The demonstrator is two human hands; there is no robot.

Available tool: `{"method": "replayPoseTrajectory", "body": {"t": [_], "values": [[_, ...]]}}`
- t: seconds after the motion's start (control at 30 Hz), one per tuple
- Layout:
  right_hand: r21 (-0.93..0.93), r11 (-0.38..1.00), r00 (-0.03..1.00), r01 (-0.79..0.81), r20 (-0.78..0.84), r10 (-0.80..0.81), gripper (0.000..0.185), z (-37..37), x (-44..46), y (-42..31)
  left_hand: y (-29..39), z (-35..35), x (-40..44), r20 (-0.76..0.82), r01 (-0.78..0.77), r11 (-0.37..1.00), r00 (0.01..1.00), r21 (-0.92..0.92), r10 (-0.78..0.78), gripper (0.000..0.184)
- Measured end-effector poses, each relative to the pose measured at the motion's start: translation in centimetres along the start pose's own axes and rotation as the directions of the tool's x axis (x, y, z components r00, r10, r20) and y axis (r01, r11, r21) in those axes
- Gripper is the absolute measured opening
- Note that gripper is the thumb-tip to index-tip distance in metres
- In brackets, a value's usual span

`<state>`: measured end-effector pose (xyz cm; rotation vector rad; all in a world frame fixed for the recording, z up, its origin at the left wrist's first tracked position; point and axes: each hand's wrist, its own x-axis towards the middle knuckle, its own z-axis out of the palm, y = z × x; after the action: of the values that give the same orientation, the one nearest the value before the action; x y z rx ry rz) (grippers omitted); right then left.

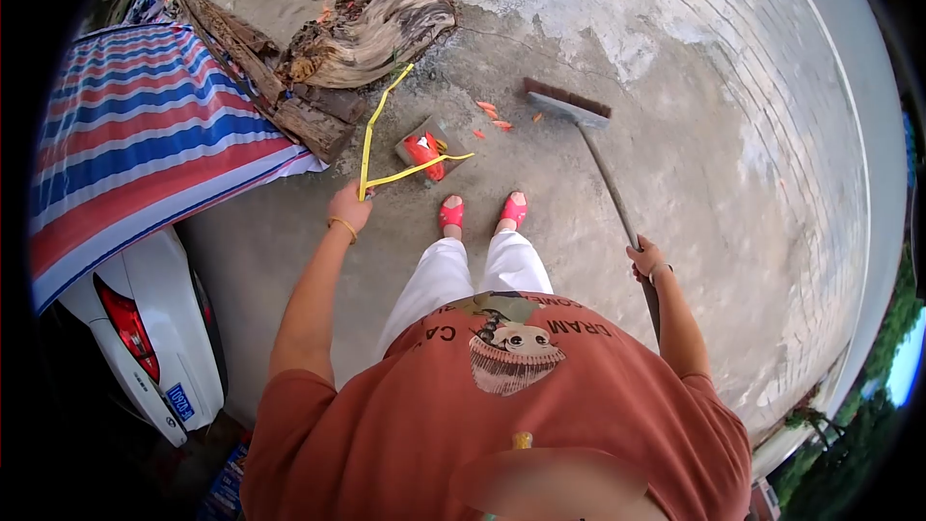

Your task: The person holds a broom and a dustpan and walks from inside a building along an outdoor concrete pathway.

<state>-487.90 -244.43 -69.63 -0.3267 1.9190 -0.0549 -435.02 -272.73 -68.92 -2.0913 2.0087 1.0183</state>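
My left hand (349, 206) is closed around a bent yellow strap (367, 147). One length of the strap rises towards the log, and the other crosses over a red wrapper (422, 152) on the ground. In my right hand (646, 258) is the long handle of a broom (606, 174), gripped partway down its length. The broom's wide head (567, 102), with dark bristles, rests on the concrete ahead of me. Several small orange-red scraps (490, 112), perhaps leaves, lie between the wrapper and the broom head.
A weathered log (376, 37) and rough planks (246, 58) lie at the upper left. Beside them, a striped tarp (154, 116) hangs over a white car (159, 299). Cracked concrete (704, 164) stretches right towards a pale wall (849, 87). My pink shoes (451, 213) stand near the wrapper.
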Motion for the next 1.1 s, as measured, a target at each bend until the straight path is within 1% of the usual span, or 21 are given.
{"method": "replayPoseTrajectory", "body": {"t": [0.03,0.1,0.13,0.17,0.3,0.4,0.5,0.53,0.6,0.7,0.8,0.83,0.93,1.03,1.1], "values": [[0.058,0.998,1.0,-0.007,0.0,0.007,0.04,0.6,1.0,0.3,-0.2,0.2,-0.1,0.01,-0.002,1.0,1.0,-0.006,0.002,0.024],[0.047,0.999,0.999,-0.026,-0.046,0.028,0.032,2.0,3.5,0.8,-1.0,0.9,-0.3,0.017,-0.02,0.999,1.0,-0.032,0.02,0.023],[0.04,0.999,0.997,-0.033,-0.07,0.036,0.028,2.5,4.2,0.4,-1.0,0.8,-0.6,0.015,-0.004,1.0,1.0,-0.008,0.004,0.023],[-0.005,0.998,0.994,-0.055,-0.092,0.054,0.024,3.3,4.8,0.2,-0.8,0.8,-1.0,0.012,0.011,1.0,1.0,0.016,-0.011,0.023],[-0.049,0.998,0.995,-0.037,-0.091,0.033,0.02,8.6,4.1,0.3,-2.1,0.6,-1.5,0.016,0.013,0.999,1.0,0.045,-0.014,0.023],[-0.115,0.993,0.998,0.007,-0.066,-0.015,0.021,12.6,1.2,-0.2,-2.6,1.0,-1.3,0.029,0.004,1.0,1.0,0.024,-0.005,0.022],[-0.174,0.984,0.998,0.026,0.055,-0.017,0.03,15.3,-2.1,-1.9,-2.3,0.7,-1.5,0.06,0.032,0.999,0.998,0.004,-0.032,0.022],[-0.191,0.98,0.997,0.05,0.069,-0.037,0.03,16.0,-3.3,-2.3,-2.3,0.5,-1.7,0.072,0.049,0.999,0.996,0.001,-0.049,0.022],[-0.212,0.974,0.989,0.074,0.142,-0.044,0.03,16.3,-6.1,-3.1,-2.7,0.5,-1.6,0.082,0.037,0.999,0.996,0.012,-0.038,0.023],[-0.154,0.984,0.974,0.087,0.221,-0.052,0.037,15.0,-8.3,-2.5,-2.1,0.0,-1.8,0.08,0.025,1.0,0.996,0.02,-0.026,0.023],[-0.141,0.988,0.975,0.06,0.221,-0.027,0.049,13.7,-10.3,-2.5,-2.2,0.0,-1.5,0.076,0.025,0.999,0.997,0.021,-0.026,0.023],[-0.125,0.991,0.971,0.041,0.237,-0.01,0.056,13.3,-10.3,-2.5,-2.3,0.1,-1.3,0.077,0.026,0.999,0.997,0.021,-0.028,0.023],[-0.128,0.989,0.988,0.071,0.145,-0.052,0.055,13.3,-9.5,-2.8,-2.5,0.0,-1.3,0.05,0.011,1.0,0.999,0.028,-0.013,0.022],[-0.088,0.993,0.994,0.081,0.079,-0.074,0.051,13.3,-6.3,-4.3,-2.5,-0.4,-2.1,0.007,-0.005,0.999,1.0,-0.054,0.006,0.021],[-0.068,0.99,0.989,0.12,0.09,-0.114,0.045,12.4,-3.9,-5.9,-3.0,0.1,-2.2,-0.008,-0.005,1.0,1.0,-0.031,0.004,0.021]]}}
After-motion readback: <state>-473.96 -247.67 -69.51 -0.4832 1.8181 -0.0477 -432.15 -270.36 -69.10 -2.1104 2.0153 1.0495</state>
